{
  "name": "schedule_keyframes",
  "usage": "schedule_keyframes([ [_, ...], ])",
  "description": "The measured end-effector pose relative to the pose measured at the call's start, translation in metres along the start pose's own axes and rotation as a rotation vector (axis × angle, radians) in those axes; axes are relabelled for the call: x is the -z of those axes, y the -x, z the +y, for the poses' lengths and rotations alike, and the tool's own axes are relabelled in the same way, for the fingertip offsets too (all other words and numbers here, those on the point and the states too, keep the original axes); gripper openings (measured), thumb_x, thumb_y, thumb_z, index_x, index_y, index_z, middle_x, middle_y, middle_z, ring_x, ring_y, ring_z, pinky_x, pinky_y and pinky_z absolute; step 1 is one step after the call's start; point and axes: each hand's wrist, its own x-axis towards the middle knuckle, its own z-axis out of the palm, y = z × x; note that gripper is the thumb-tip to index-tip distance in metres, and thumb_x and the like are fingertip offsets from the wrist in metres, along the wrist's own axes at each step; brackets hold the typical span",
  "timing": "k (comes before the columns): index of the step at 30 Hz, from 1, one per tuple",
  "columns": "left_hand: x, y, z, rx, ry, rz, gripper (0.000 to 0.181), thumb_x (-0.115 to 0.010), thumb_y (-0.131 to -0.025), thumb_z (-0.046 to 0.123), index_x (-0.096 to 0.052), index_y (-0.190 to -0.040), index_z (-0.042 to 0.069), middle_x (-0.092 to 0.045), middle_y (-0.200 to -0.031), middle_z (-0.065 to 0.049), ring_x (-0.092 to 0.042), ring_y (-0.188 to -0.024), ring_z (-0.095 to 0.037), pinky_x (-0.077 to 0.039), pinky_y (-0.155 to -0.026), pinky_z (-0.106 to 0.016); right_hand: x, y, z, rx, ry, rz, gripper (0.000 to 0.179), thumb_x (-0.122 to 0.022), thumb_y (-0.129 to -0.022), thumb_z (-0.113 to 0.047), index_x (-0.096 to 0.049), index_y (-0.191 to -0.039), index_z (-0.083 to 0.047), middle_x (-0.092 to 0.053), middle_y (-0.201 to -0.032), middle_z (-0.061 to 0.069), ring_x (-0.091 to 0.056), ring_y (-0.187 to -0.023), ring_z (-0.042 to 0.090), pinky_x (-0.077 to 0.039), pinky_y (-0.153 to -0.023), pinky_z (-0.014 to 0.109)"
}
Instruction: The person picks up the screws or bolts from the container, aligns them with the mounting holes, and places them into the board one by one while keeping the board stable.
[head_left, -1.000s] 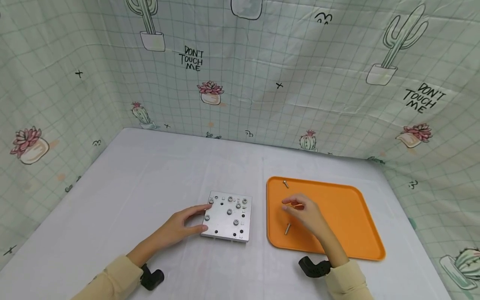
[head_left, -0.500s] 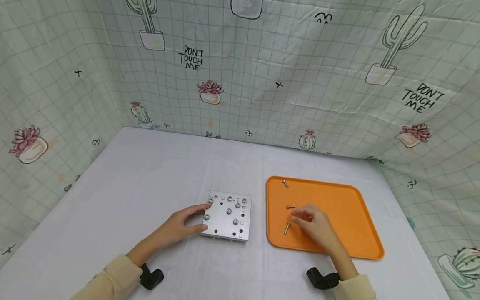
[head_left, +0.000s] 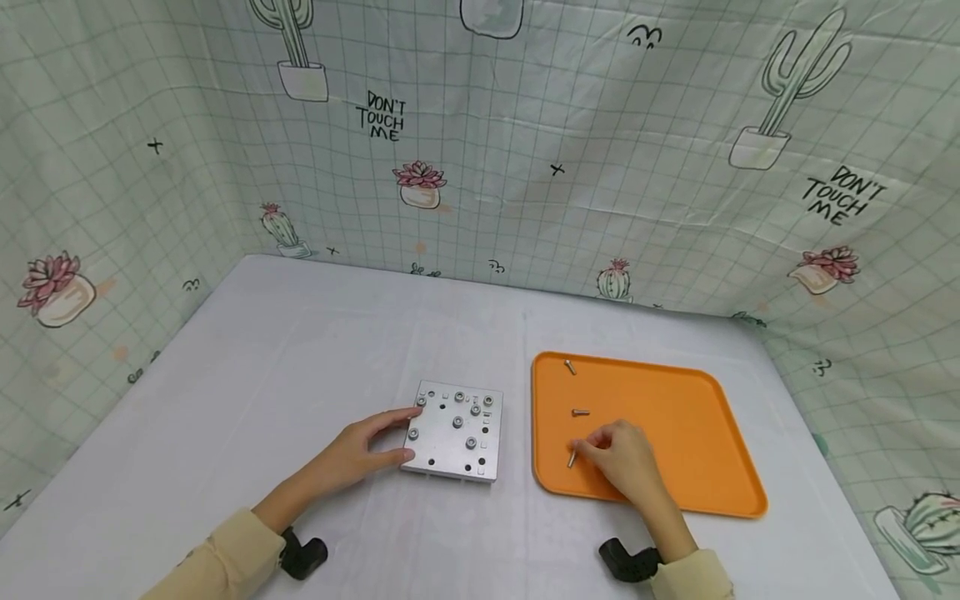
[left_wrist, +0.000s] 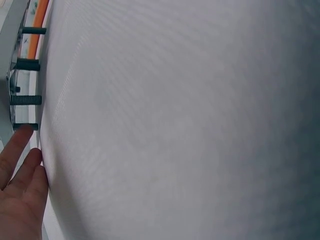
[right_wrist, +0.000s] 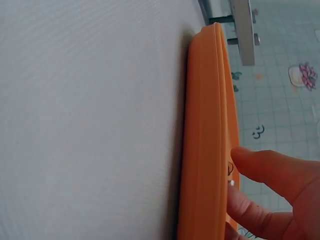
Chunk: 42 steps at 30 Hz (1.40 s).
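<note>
A silver metal plate (head_left: 444, 446) with holes and several socket-head screws stands on the table, left of the orange tray (head_left: 690, 417). My left hand (head_left: 358, 450) rests thumb and fingertips against its left edge. Threaded screw shanks (left_wrist: 26, 100) stick out beneath the plate in the left wrist view, one beside a fingertip. Over the tray, my right hand (head_left: 624, 460) has thumb and fingertips at the upper end of a screw (head_left: 572, 460); a gap shows between thumb (right_wrist: 255, 161) and finger in the right wrist view. Two other screws lie in the tray, one mid-left (head_left: 581, 412), one far left (head_left: 570, 367).
A white cloth (head_left: 315, 333) covers the table. Behind and beside it hangs a checked curtain (head_left: 495, 217) printed with cacti. The tray's raised rim (head_left: 534, 417) faces the plate, a short stretch of cloth between them.
My right hand let go of a screw at the tray's mid-left, drew back to the right, then moved down and left to the lower screw. The left hand and plate kept their places.
</note>
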Motion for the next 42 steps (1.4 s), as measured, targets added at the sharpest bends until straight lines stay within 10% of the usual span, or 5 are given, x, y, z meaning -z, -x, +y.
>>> schedule_keyframes([
  [42, 0.001, 0.003, 0.0, 0.02, 0.024, 0.001, 0.057, -0.07, -0.082, 0.034, -0.051, -0.134, 0.021, -0.048, -0.141, -0.001, -0.041, -0.132, -0.024, -0.03, -0.111, -0.048, -0.003, -0.003, -0.017, -0.036, 0.179, -0.01, 0.024, -0.073, -0.078, -0.027, -0.06, -0.067, -0.01, -0.051, -0.086, 0.011, -0.038, -0.082, 0.027, -0.026, -0.067, 0.035],
])
